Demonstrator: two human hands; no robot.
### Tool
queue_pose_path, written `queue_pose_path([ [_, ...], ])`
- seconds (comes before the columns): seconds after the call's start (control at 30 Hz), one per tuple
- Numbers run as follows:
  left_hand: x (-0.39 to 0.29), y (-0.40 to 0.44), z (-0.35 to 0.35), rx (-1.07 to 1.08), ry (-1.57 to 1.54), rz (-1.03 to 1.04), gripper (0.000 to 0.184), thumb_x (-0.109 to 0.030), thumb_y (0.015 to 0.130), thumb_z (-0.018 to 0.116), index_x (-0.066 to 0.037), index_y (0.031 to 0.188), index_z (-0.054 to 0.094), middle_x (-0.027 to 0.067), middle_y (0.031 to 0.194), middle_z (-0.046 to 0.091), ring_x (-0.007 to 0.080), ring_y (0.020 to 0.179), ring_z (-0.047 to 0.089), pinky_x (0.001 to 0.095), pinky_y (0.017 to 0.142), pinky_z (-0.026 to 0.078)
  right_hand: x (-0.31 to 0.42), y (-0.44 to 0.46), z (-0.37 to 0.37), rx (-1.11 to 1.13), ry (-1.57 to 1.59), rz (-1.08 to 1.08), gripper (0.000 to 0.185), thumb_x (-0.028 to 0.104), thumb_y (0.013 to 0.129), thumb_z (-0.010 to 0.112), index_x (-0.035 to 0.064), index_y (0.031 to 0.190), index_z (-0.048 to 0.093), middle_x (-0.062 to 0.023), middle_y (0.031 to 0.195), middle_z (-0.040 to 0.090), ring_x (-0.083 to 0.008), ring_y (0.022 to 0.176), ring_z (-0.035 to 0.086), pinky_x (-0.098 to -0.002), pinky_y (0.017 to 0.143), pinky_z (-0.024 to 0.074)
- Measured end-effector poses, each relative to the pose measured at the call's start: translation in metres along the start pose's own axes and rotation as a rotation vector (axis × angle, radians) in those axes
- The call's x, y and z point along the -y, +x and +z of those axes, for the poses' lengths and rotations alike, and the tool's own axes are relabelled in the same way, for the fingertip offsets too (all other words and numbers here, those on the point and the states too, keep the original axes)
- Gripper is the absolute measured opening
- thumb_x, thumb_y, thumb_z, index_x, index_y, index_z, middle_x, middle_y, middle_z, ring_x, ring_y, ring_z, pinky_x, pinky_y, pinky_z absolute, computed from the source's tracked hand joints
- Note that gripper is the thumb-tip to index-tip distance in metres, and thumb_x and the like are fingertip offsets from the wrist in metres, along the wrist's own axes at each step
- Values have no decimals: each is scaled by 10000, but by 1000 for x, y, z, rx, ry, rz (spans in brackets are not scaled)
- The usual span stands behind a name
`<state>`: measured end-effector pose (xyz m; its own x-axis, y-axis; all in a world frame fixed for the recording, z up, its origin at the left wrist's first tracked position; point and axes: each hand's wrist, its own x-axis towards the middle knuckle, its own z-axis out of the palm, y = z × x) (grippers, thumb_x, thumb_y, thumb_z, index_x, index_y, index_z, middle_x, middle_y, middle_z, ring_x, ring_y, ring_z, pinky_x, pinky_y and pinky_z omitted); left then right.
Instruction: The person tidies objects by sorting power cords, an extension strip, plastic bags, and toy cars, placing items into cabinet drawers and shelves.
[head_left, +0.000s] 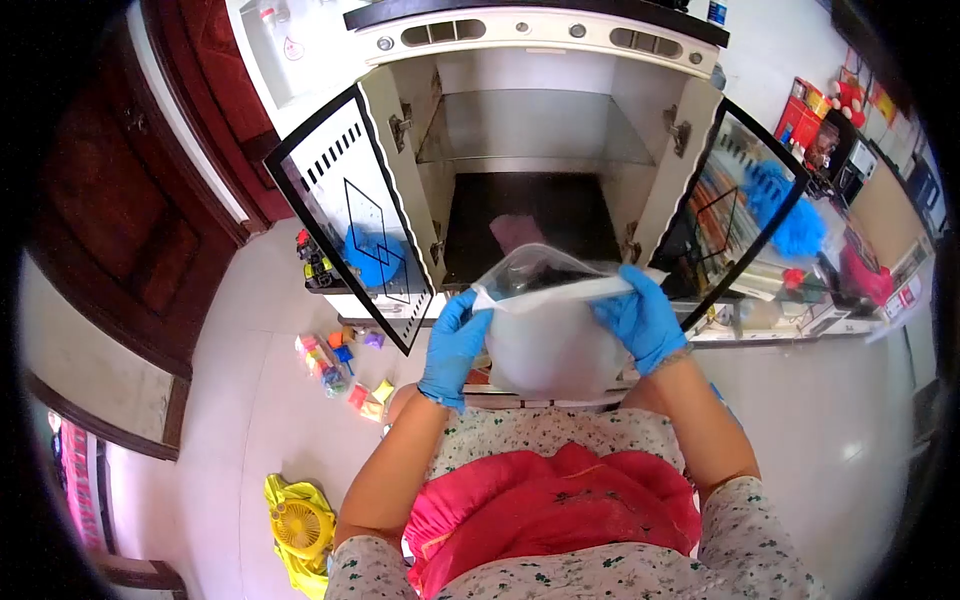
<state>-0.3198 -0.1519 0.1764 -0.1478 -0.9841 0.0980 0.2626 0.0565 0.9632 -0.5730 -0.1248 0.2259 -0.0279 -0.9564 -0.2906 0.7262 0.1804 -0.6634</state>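
Both of my hands wear blue gloves and hold up a translucent, frosted plastic bag (555, 350) in front of my lap. My left hand (455, 345) pinches the bag's upper left corner. At the upper right, my right hand (638, 318) grips the whitish band along its top edge. A clear flap of the bag rises between the hands. Behind it stands a cabinet (525, 50) with its two glass doors swung outward. A pinkish cloth (517, 232) lies on the cabinet's dark bottom panel, partly hidden by the bag.
The left glass door (350, 200) and right glass door (745, 190) flank my hands. Small colourful toys (325, 365) and a yellow fan (300, 525) on yellow material lie on the floor to the left. A fluffy blue item (795, 225) is beyond the right door.
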Motion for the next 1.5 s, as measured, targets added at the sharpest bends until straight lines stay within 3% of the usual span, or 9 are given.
queue_pose_path([
  [0.33,-15,0,-4,121,78,-83,262,-64,817,564,-28,1076,590,98,1142,580,139,970,558,259,854,424,37,-41,-16,75,-161,-12,301,309,849,534,36,975,531,-169,934,623,-284,824,627,-314,737,488],
  [0.6,-41,-16,14,106,163,-8,112,-68,816,593,-55,927,603,43,929,636,100,841,557,248,808,428,42,-54,-57,22,-234,32,358,359,865,514,9,911,577,-182,859,642,-290,824,629,-360,764,492],
  [0.73,-53,-25,25,101,100,-31,147,-49,799,612,-42,946,623,26,896,627,88,809,550,223,750,444,50,-53,-69,28,-212,-50,313,332,859,545,23,885,587,-149,835,643,-274,780,632,-320,729,503],
  [0.8,-48,-27,22,98,90,-3,164,-51,804,607,-31,965,625,22,885,622,89,805,549,220,740,445,59,-54,-71,-94,-453,-321,254,270,858,557,19,886,588,-108,812,640,-240,755,627,-285,723,497],
  [0.93,-43,-24,16,160,229,49,195,-34,843,514,-3,1017,598,63,988,599,139,886,553,266,819,434,64,-52,-85,59,-833,-723,478,75,800,576,38,1256,434,-107,1231,475,-183,1131,448,-295,928,380],
  [1.1,-33,-23,10,185,-217,-37,121,-35,870,481,-50,968,551,57,995,595,137,934,553,274,865,412,58,-45,-80,240,-737,-462,634,70,788,584,73,1358,305,-99,1311,405,-192,1179,401,-290,952,354],
  [1.2,-26,-21,-2,176,-261,-50,99,-52,879,473,-65,950,540,47,939,591,132,891,554,274,836,423,56,-53,-58,240,-701,-406,474,80,804,583,47,1256,442,-73,1218,503,-150,1090,469,-269,926,372],
  [1.3,-23,-15,-8,77,-297,-58,77,-81,878,486,-73,932,540,30,903,577,122,864,553,270,815,429,55,-55,-54,94,-803,-320,113,96,818,593,36,913,591,-39,1036,608,-101,936,529,-242,873,398],
  [1.5,-18,-11,-8,-55,-397,-99,81,-99,869,500,-65,928,545,30,909,570,137,870,558,278,812,447,42,-47,-58,174,-600,-397,70,109,813,610,74,863,576,12,871,578,-71,829,500,-229,779,402],
])
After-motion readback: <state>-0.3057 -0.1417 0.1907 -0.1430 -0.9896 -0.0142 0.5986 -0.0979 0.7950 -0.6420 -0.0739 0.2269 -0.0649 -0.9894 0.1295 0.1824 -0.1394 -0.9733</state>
